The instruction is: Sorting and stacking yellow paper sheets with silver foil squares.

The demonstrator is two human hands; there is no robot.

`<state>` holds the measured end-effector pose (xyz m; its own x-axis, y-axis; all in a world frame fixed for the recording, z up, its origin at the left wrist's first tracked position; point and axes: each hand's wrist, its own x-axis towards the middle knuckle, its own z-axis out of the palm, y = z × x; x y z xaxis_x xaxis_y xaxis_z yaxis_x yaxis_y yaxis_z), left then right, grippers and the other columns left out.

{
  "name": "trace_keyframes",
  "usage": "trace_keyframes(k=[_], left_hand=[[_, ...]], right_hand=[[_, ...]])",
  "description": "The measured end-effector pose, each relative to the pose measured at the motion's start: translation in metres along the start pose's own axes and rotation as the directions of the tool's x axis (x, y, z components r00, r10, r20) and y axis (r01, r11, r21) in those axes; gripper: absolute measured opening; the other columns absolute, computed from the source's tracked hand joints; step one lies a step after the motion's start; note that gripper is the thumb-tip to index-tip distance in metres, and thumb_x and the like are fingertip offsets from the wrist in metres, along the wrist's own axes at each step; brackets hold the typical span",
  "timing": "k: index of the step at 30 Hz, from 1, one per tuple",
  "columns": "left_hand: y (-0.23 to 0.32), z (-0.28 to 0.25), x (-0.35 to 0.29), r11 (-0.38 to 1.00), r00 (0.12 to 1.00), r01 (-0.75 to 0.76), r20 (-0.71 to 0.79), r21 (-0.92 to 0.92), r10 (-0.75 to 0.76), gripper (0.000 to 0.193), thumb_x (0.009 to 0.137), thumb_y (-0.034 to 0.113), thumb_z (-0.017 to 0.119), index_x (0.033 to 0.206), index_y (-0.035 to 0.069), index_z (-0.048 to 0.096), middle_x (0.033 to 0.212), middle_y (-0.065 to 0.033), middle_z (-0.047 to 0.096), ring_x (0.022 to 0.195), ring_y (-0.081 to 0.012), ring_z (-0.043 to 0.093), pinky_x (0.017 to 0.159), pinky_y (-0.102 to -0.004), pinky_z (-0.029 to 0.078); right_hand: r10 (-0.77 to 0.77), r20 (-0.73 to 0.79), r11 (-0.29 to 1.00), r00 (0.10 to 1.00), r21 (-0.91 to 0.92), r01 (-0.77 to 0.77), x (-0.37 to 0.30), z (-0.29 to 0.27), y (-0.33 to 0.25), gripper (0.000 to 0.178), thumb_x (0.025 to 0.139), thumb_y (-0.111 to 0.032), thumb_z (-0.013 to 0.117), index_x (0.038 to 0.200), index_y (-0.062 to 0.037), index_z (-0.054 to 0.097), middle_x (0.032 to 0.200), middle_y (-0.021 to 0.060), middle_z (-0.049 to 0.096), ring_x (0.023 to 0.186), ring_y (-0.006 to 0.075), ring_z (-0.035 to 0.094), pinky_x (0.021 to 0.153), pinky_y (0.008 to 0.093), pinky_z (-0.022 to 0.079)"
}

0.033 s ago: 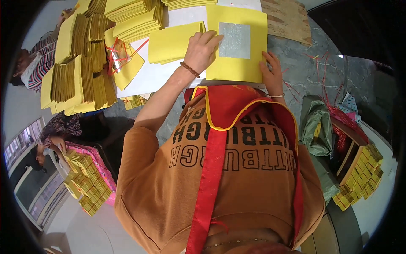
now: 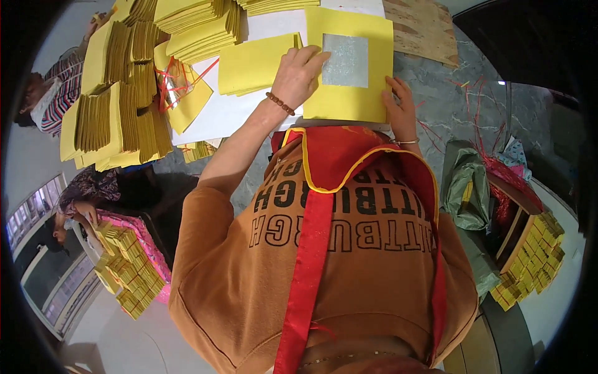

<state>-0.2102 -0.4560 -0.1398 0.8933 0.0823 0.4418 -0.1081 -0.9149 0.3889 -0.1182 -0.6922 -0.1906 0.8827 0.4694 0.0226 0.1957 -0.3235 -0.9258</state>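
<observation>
In front of me lies a yellow paper sheet [image 2: 349,105] with a shiny silver-grey rectangle [image 2: 346,60] at its middle. Resting over its left part is my left hand [image 2: 301,73], fingers slightly bent and fingertips at the rectangle's left border. My right hand [image 2: 402,106] touches the sheet's right edge, its fingers spread and the thumb by the lower corner. Left of the sheet, partly under my left hand, is a low stack of yellow folded papers [image 2: 249,65].
Thick stacks of yellow papers [image 2: 96,121] cover the white table's left side; red string [image 2: 171,90] lies beside them. A wooden board [image 2: 423,31] is at the far right. Bundled yellow packets [image 2: 529,258] and a green bag [image 2: 464,187] stand right. Other people [image 2: 59,93] are at left.
</observation>
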Motion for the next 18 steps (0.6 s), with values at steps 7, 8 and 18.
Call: trace_keyframes(k=[7, 8, 18], left_hand=[[0.016, 0.012, 0.008, 0.988, 0.991, -0.013, -0.135, -0.156, -0.008, 0.039, 0.067, -0.010, 0.054, 0.101, 0.008, 0.060, 0.098, -0.0139, 0.055, 0.086, -0.0287, 0.053, 0.072, -0.0342, 0.046], [0.021, 0.013, 0.006, 0.988, 0.990, -0.014, -0.138, -0.155, -0.007, 0.039, 0.067, -0.010, 0.054, 0.101, 0.008, 0.060, 0.098, -0.0139, 0.055, 0.086, -0.0287, 0.053, 0.072, -0.0342, 0.046], [0.056, 0.014, 0.008, 0.912, 0.935, -0.343, 0.010, -0.224, 0.354, 0.040, 0.066, -0.004, 0.052, 0.104, 0.005, 0.061, 0.108, -0.0107, 0.055, 0.083, -0.0249, 0.051, 0.073, -0.0323, 0.044]], right_hand=[[0.228, 0.067, 0.924, 0.971, 0.300, -0.237, -0.001, 0.000, 0.009, 0.039, 0.083, -0.012, 0.057, 0.121, -0.0035, 0.048, 0.123, 0.0128, 0.044, 0.107, 0.0208, 0.048, 0.091, 0.0293, 0.039], [0.225, 0.066, 0.925, 0.972, 0.299, -0.234, 0.000, 0.001, 0.007, 0.039, 0.083, -0.012, 0.057, 0.121, -0.0035, 0.048, 0.123, 0.0128, 0.044, 0.107, 0.0208, 0.048, 0.091, 0.0293, 0.039], [0.257, 0.016, 0.860, 0.966, 0.452, -0.236, 0.003, -0.011, 0.001, 0.040, 0.082, -0.003, 0.056, 0.120, 0.0035, 0.045, 0.106, 0.0101, 0.057, 0.092, 0.0140, 0.055, 0.078, 0.0244, 0.045]])
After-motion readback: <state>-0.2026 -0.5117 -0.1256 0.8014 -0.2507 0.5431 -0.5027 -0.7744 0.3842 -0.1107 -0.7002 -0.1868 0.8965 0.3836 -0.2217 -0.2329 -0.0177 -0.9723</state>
